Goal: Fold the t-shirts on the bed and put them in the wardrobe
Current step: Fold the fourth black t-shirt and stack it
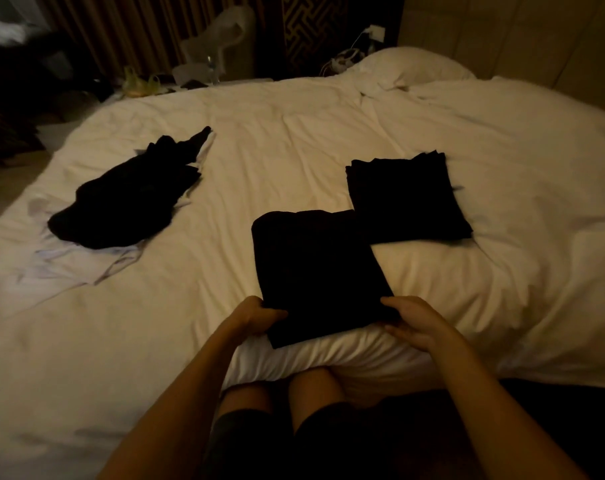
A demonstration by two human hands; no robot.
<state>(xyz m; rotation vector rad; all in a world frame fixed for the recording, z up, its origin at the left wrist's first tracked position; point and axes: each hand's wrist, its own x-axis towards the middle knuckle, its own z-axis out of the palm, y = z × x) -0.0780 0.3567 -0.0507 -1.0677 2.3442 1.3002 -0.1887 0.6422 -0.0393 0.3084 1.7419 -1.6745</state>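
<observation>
Pinching the near edge of the half-folded black t-shirt (315,268) were left hand (257,315) and right hand (413,322) | shirt lay on the bed (294,133) | risk: uneven lift, limp folds might slip open.

Dim room: striped curtain (121,32), pale panelled wall (502,32)

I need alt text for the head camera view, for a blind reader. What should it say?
A person's left hand and right hand grip the near edge of a folded black fabric t-shirt on a white bed cover. A stack of folded black clothes lies beyond it, right; a crumpled black heap lies far left.
</observation>
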